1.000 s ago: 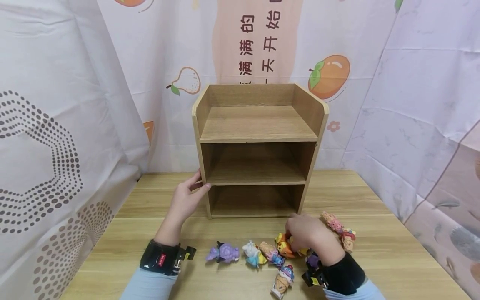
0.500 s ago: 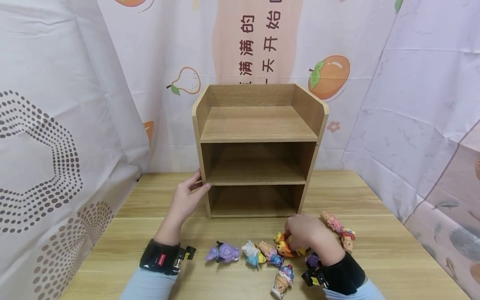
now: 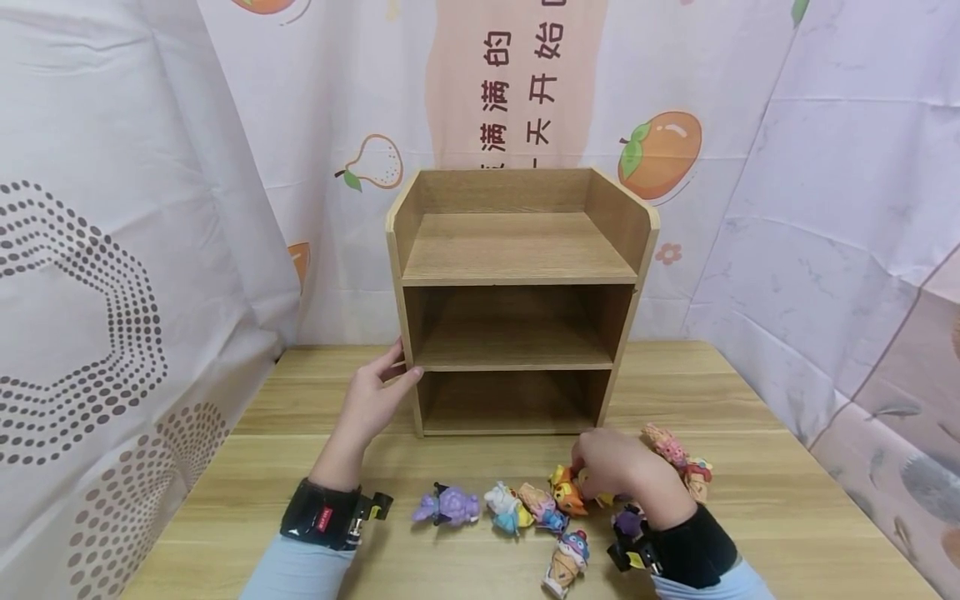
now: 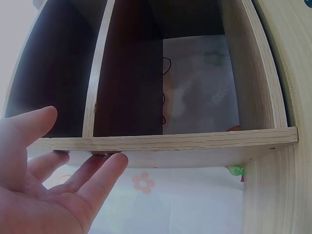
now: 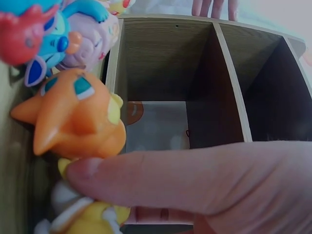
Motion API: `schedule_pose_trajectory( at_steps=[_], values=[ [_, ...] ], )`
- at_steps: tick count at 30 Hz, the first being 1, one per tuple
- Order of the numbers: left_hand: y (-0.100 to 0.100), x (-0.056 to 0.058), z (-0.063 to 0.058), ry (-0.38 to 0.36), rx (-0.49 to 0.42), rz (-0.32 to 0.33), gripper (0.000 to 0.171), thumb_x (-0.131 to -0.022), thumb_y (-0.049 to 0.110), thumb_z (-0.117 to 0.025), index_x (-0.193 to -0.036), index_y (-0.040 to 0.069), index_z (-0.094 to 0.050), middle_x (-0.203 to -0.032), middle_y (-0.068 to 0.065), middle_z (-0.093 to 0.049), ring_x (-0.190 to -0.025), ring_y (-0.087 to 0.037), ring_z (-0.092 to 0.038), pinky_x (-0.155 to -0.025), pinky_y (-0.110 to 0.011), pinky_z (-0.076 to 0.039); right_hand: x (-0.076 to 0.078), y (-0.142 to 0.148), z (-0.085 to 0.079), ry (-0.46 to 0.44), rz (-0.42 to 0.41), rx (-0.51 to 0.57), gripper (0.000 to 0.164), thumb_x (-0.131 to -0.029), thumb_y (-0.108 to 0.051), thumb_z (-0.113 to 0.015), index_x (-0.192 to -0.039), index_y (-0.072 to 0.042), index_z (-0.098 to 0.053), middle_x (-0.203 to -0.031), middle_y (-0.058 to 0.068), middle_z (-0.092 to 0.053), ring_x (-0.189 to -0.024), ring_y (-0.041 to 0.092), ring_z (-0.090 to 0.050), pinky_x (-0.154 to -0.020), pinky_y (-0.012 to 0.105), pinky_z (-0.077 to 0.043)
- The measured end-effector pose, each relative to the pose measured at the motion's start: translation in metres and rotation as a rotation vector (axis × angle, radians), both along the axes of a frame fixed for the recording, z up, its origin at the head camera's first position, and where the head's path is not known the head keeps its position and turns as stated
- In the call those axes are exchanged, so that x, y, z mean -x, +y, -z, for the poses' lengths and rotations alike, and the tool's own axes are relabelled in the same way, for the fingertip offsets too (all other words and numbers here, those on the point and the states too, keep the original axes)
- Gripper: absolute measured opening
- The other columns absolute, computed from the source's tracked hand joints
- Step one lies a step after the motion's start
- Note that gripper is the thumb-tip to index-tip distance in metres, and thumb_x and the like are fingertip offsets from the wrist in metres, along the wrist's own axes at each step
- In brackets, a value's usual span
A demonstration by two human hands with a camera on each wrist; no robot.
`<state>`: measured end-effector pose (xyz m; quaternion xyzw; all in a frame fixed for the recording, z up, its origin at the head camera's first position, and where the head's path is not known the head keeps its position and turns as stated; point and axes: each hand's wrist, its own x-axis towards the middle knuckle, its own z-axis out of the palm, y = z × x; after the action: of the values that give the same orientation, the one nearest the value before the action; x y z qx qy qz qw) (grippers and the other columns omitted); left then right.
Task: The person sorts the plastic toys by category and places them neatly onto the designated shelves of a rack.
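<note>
While touching the outer left side of the wooden shelf (image 3: 517, 248) with the left hand (image 3: 372, 400), reaching down among figurines at right with the right hand (image 3: 618, 465). On the left: resting fairly straight fingers (image 4: 105, 181) against the side panel, with thumb at the front edge. Call that released, just in contact. On the right: laying thumb over the yellow figurine (image 5: 90, 222), just beside the orange figurine (image 5: 78, 119). Mostly hiding the other fingers behind; cannot tell whether grasping or only touching.

Find the orange figurine on the wooden table (image 3: 277, 450), right of center and near side of the shelf, with the yellow one to its right, partly covered by the hand. Going left from there: brown-and-blue figurine (image 3: 543, 507), white figurine (image 3: 504, 502), then, apart, lavender figurine (image 3: 447, 506). Nearer: cone figurine (image 3: 566, 562). Farther right: pink figurine (image 3: 665, 445), next to red-and-brown figurine (image 3: 697, 479). By the right wristband (image 3: 692, 546): dark purple figurine (image 3: 628, 522). Hung at far side: fruit-print curtain (image 3: 352, 242).
</note>
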<state>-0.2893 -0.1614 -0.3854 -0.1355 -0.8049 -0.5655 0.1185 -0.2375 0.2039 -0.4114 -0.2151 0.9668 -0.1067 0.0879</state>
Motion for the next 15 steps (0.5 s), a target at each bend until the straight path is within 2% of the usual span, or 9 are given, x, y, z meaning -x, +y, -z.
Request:
schedule_pose_trajectory(
  at_steps=[7,15],
  values=[
    [0.0012,-0.0001,-0.0010,-0.007,-0.004,0.001,0.064,-0.097,0.022,-0.072,-0.154,0.008,-0.045,-0.149,-0.016,-0.051,-0.126,-0.034,-0.059,-0.095,-0.046,-0.055,0.0020,0.0040,-0.0041,-0.063,0.045,0.048,0.019,-0.072,-0.005,-0.086,-0.085,-0.013,-0.076,-0.086,-0.001,-0.066,-0.073,0.019,-0.053,-0.066,0.040,-0.051],
    [0.0025,-0.0017,-0.0011,-0.003,0.011,-0.014,0.064,-0.097,0.023,-0.072,-0.153,0.007,-0.046,-0.147,-0.017,-0.054,-0.126,-0.035,-0.059,-0.093,-0.046,-0.056,0.0035,0.0095,-0.0088,-0.013,0.003,0.096,0.015,-0.074,-0.006,-0.083,-0.085,-0.012,-0.075,-0.085,-0.002,-0.065,-0.070,0.016,-0.053,-0.063,0.038,-0.049]
  ],
)
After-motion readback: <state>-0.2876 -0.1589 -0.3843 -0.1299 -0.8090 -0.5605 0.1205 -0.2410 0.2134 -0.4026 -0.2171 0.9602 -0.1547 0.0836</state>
